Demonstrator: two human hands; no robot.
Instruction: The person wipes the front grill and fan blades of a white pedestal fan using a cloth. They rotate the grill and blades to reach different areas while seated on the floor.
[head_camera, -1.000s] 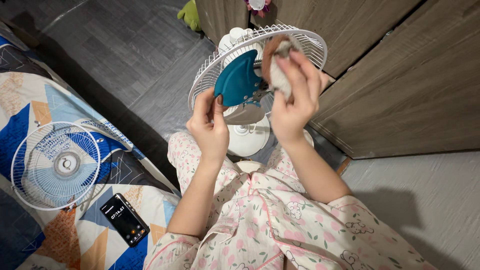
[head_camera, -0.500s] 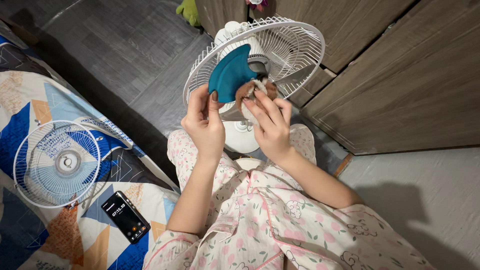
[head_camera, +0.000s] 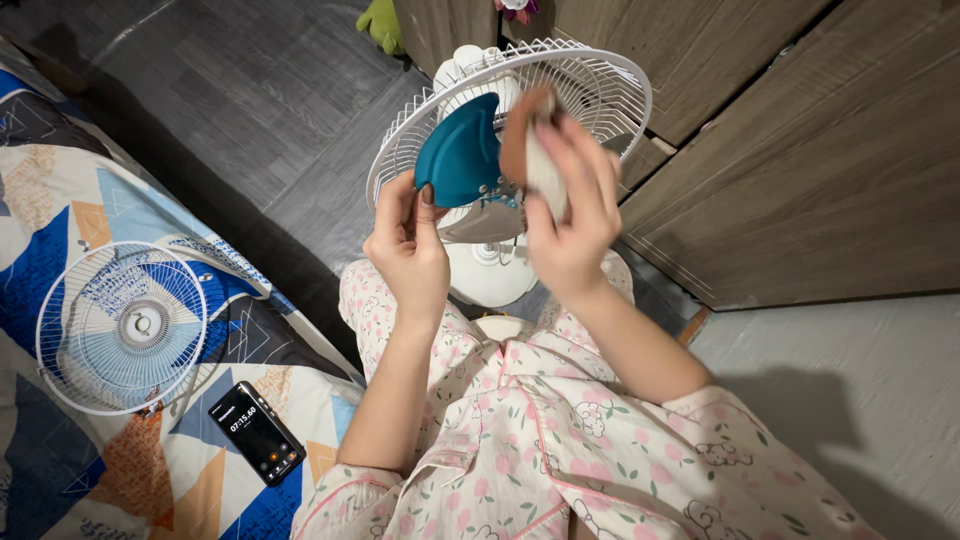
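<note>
The cloth (head_camera: 530, 150) has been lifted higher by the grasping right hand (head_camera: 570, 215); the teal blade (head_camera: 458, 155) is still pinched by the left hand (head_camera: 408, 250).

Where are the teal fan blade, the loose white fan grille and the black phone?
teal fan blade (head_camera: 458, 152), head view, middle of blade.
loose white fan grille (head_camera: 122, 326), head view, its hub.
black phone (head_camera: 256, 432), head view, screen centre.

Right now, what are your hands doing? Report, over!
Left hand pinching teal fan blade. Right hand pressing brown-and-white cloth against it. White rear fan guard behind; nothing blocking.
</note>
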